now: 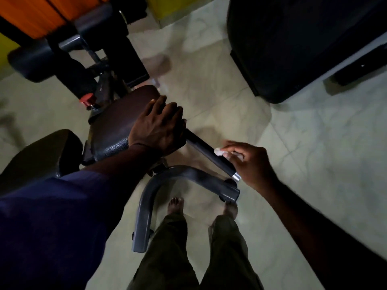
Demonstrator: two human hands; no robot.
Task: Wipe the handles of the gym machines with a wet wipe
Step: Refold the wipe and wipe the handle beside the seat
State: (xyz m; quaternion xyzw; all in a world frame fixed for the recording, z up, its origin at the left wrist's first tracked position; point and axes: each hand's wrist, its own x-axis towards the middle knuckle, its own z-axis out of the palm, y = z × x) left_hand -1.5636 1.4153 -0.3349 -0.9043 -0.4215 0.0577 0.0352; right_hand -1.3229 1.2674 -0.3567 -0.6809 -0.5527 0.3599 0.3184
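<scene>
Nearest the camera, two legs in olive trousers (209, 248) stand barefoot on pale floor tiles (314, 164), with the grey curved frame tube (146, 206) of the machine just ahead of the toes.

Above that tube the right hand (251, 164) pinches a small crumpled wet wipe (218, 152) between thumb and fingertips, pressing it against the upper side of the black handle (207, 152). The wipe sits partway along the grip, short of its silver end cap (236, 176), which lies just under the heel of that hand. To the right of those fingers the floor is bare and open as far as the dark bulky machine base (293, 49) further off.

Up the bar from the wipe, the left hand (159, 126) closes over the handle's inner end, fingers curled down around it beside the edge of the dark brown padded seat (117, 126); a blue sleeve (52, 216) covers that arm. A free stretch of black grip separates the two hands.

Beyond the left fingers stand black roller pads (41, 61), a red knob (87, 99) and orange upholstery (35, 13), all blurred.
</scene>
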